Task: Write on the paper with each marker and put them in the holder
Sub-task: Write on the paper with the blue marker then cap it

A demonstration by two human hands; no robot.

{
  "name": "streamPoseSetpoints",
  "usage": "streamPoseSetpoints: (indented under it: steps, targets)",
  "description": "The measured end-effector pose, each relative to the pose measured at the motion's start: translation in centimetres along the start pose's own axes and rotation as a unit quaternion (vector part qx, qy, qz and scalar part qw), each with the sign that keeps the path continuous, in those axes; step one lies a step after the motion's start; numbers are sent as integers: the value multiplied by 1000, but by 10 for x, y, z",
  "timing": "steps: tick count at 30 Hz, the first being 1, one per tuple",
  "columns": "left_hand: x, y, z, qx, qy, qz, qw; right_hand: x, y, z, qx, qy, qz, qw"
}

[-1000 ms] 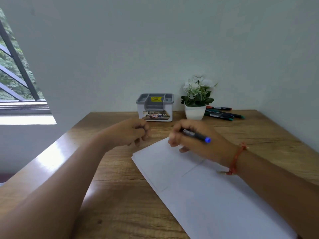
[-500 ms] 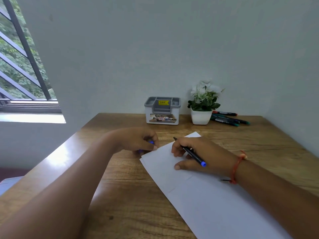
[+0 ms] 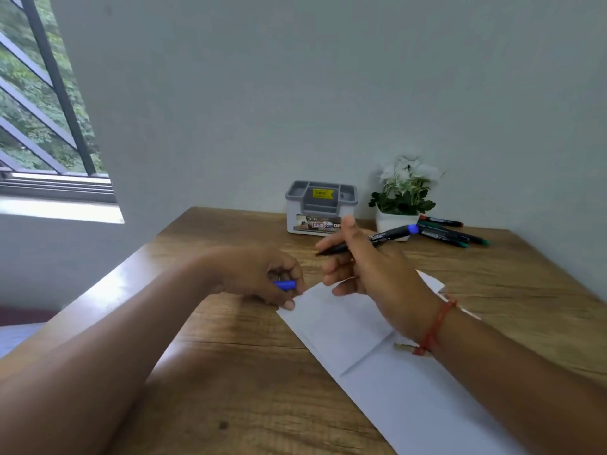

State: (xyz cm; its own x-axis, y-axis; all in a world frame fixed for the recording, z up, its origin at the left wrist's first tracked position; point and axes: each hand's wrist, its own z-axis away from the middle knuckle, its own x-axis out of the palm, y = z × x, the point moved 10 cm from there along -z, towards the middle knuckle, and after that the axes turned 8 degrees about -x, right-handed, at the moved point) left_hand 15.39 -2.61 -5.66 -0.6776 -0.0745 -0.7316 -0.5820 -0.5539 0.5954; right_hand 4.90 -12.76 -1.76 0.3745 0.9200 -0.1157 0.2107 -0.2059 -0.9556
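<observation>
One marker (image 3: pixel 364 241) has lifted off the paper (image 3: pixel 331 323) since half a second ago; the right hand (image 3: pixel 371 274) pinches it in its fingers (image 3: pixel 347 224), tip raised toward the holder (image 3: pixel 321 208). Beside the paper's near corner on the bench (image 3: pixel 230 372), the left hand (image 3: pixel 259 277) curls around the blue cap (image 3: pixel 284 285). Judging by this, recapping comes next, and the other markers (image 3: pixel 450 233) right of the holder wait their turn

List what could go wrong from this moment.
1. The right hand holds the uncapped blue marker above the paper; the bare tip could smear the sheet or fingers.
2. The left hand pinches the small blue cap while pressing the paper's corner; the cap might slip, or the sheet shift.
</observation>
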Motion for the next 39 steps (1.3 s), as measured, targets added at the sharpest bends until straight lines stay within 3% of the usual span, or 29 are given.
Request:
streamPoseSetpoints:
  steps: [6, 18, 39]
  targets:
    - [-2, -2, 2, 12, -3, -13, 1000, 18, 40, 6, 88, -9, 42, 995]
    - [-2, -6, 1, 15, -3, 25, 1000, 36, 22, 5, 6, -99, 221, 970]
    - [-3, -7, 1, 6, 4, 27, 1000, 36, 30, 4, -6, -79, 213, 974]
